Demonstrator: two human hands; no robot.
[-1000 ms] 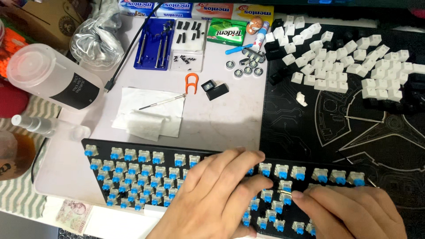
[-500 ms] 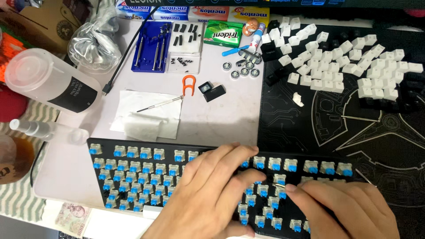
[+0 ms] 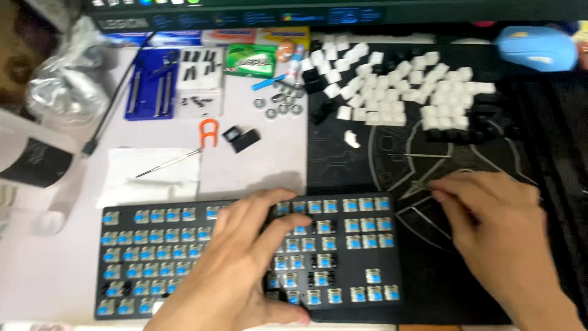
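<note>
I note my left hand (image 3: 245,270) pressed flat, fingers spread, on the bare keyboard (image 3: 245,257), whose long axis lies left to right on the counter (image 3: 257,165). My right hand (image 3: 496,227) hovers open, empty, nearer the keycap pile (image 3: 404,92) beyond it.

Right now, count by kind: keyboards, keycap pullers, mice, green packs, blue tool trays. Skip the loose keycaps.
Black keyboard with bare blue switches: 1
Orange keycap puller: 1
Blue mouse: 1
Green pack: 1
Blue tool tray: 1
Total: 5
</note>
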